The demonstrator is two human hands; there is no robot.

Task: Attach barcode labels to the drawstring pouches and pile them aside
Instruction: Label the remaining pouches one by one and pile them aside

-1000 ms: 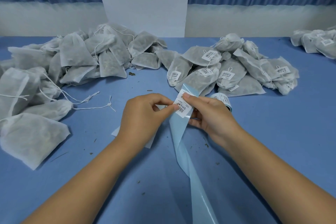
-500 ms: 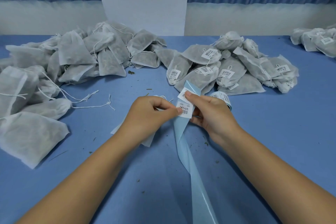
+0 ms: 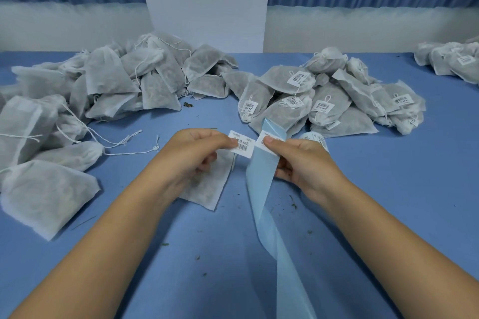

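Barcode label (image 3: 244, 146) pinched by left hand (image 3: 191, 156); backing strip (image 3: 261, 186) beside pouch (image 3: 207, 189).

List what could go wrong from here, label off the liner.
1. The left hand pinches the peeled label by one edge; its free part may curl and stick to itself or the hand.
2. Crumbs dot the table; any caught on the adhesive could weaken the bond.
3. The right hand grips the liner, whose tail runs between the forearms; a forearm could drag it.
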